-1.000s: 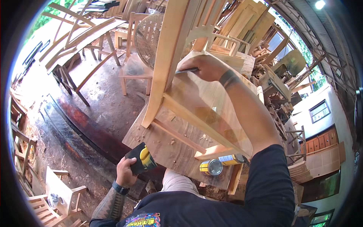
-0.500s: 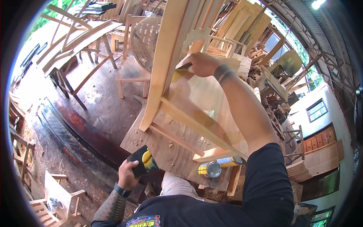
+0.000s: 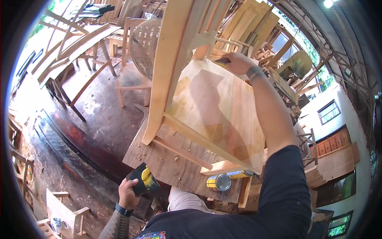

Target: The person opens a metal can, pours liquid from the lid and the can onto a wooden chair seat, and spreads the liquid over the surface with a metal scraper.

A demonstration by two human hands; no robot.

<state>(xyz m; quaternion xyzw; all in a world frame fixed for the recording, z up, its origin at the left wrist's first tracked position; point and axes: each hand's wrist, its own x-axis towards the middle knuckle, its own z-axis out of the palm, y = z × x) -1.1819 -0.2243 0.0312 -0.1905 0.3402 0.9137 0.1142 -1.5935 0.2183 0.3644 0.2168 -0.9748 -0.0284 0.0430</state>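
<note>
A wooden chair (image 3: 159, 83) stands tilted on a plywood-topped table. Patches of yellow paste (image 3: 181, 86) mark its pale seat (image 3: 234, 97). At the seat's far right edge my right hand (image 3: 237, 63) pinches a small dark spreader (image 3: 223, 60); its working edge is partly hidden. Low at the left, clear of the chair, my left hand (image 3: 128, 194) grips a black flat palette (image 3: 137, 174). A thick lump of yellow putty (image 3: 149, 179) lies on the palette's right side. The shadow of my right arm falls across the seat.
Two yellow-labelled cans, one in front (image 3: 219, 183) and one behind (image 3: 239, 174), lie near the chair's lower rail. Wood shavings dot the tabletop (image 3: 175, 169). A round woven-back chair (image 3: 145, 46) stands behind; boards (image 3: 248, 24) lean at the back. A small wooden chair (image 3: 63, 211) is at lower left.
My right hand has moved right and slightly nearer, from beside the chair's back post to the seat's far right edge. My left hand with the palette has dropped slightly lower and left.
</note>
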